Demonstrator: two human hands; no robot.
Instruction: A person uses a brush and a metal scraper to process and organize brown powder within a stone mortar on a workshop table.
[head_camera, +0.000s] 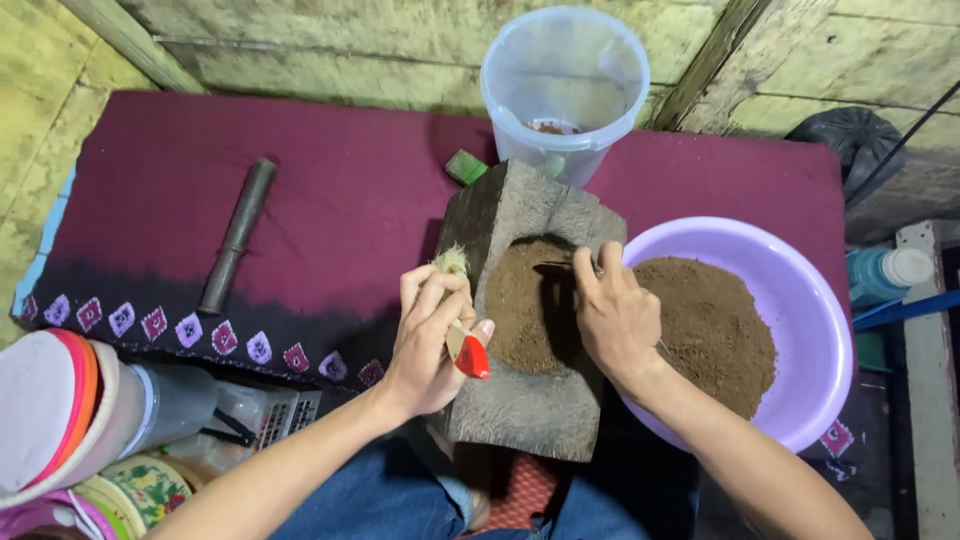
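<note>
Two bare hands are seen at a grey, blocky wooden mortar (520, 400) whose hollow is filled with brown powder (525, 315). A small red-handled brush with pale bristles (462, 335) is gripped in the closed left hand (432, 345) at the mortar's left edge. The right hand (615, 320) is rested on the mortar's right rim, fingers curled over the hollow; what is pinched cannot be told. A lilac plastic basin of brown powder (810, 330) sits touching the mortar's right side, a clear plastic bucket (565, 85) just beyond it, and a dark metal pestle (237, 235) well to its left on the maroon cloth (350, 190).
</note>
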